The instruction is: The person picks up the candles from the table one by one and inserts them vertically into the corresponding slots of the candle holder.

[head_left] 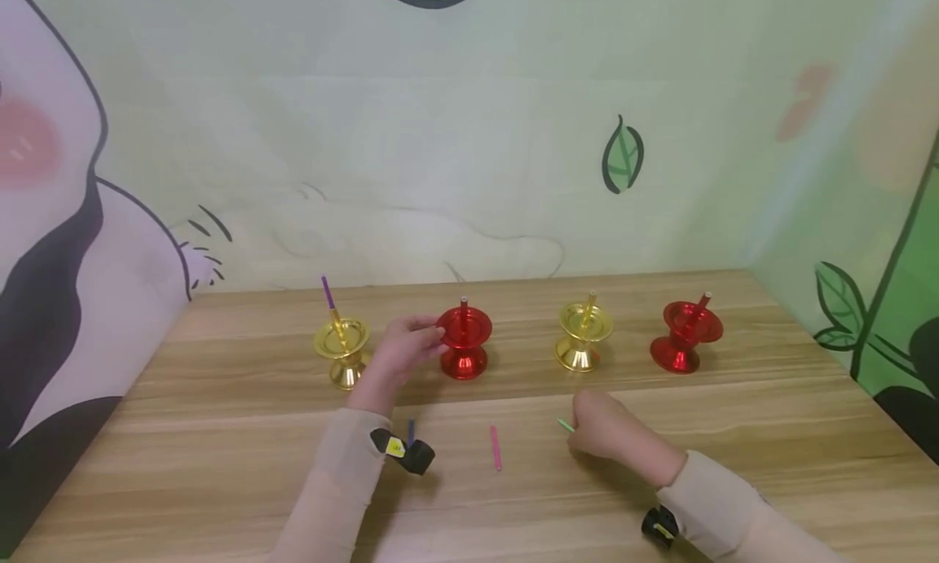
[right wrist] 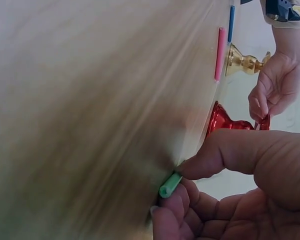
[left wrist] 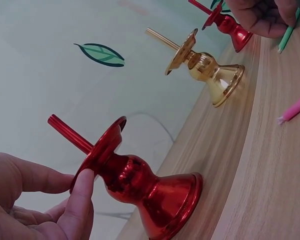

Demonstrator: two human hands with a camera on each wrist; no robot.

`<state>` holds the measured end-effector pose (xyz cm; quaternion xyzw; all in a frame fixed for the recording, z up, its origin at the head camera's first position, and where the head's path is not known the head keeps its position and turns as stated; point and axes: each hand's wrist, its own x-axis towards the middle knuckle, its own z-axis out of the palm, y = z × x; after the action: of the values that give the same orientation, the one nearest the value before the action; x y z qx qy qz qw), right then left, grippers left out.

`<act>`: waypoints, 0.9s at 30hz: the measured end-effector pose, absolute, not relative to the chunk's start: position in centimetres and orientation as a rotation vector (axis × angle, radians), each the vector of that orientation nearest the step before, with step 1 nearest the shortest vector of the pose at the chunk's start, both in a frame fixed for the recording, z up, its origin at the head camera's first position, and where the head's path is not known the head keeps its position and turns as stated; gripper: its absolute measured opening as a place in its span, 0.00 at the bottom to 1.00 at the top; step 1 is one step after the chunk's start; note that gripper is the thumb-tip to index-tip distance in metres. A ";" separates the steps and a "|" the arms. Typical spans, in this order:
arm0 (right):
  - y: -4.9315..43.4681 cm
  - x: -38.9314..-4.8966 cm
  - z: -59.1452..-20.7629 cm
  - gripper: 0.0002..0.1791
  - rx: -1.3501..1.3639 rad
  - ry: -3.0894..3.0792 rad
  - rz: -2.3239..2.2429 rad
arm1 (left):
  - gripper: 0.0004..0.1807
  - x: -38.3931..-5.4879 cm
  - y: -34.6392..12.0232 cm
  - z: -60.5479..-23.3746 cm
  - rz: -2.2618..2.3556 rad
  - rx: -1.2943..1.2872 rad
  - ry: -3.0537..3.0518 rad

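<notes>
My left hand [head_left: 402, 349] pinches the dish rim of a red candlestick [head_left: 465, 362] between thumb and fingers. That candlestick stands upright on the table, its thin central tube bare at the top. In the left wrist view the thumb [left wrist: 82, 197] lies against the rim's edge. Low over the wood, my right hand [head_left: 607, 428] pinches a slim green candle [right wrist: 171, 184] between thumb and fingertips. One end of the candle sticks out past the fingers, and the rest is hidden by the hand. A pink candle [head_left: 495, 447] lies on the table between the two hands.
A gold candlestick [head_left: 348, 371] carrying a purple candle [head_left: 328, 292] stands at the left. Another gold candlestick [head_left: 577, 356] and a second red one [head_left: 676, 358] stand to the right in the row. Behind the left wrist lies a blue candle [right wrist: 231, 24]. A printed wall backs the table [head_left: 220, 465].
</notes>
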<state>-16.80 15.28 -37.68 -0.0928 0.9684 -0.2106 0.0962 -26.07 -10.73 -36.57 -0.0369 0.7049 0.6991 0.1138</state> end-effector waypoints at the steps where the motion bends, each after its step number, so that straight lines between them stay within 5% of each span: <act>1: 15.3 -16.8 -37.7 0.11 -0.281 2.871 -0.613 | 0.21 -26.1 -10.7 -36.6 2.055 -0.102 2.061; 15: 15.2 -16.9 -38.0 0.17 -0.291 2.894 -0.667 | 0.20 -26.1 -10.7 -36.5 2.065 -0.135 2.041; 27: 14.5 -17.5 -35.6 0.08 -0.392 2.895 -0.823 | 0.21 -26.1 -10.6 -36.4 2.063 -0.156 2.032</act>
<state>-17.51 14.49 -35.58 -0.1289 0.9525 -0.2706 0.0531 -26.09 -10.65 -36.43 -0.0533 0.6957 0.7061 0.1205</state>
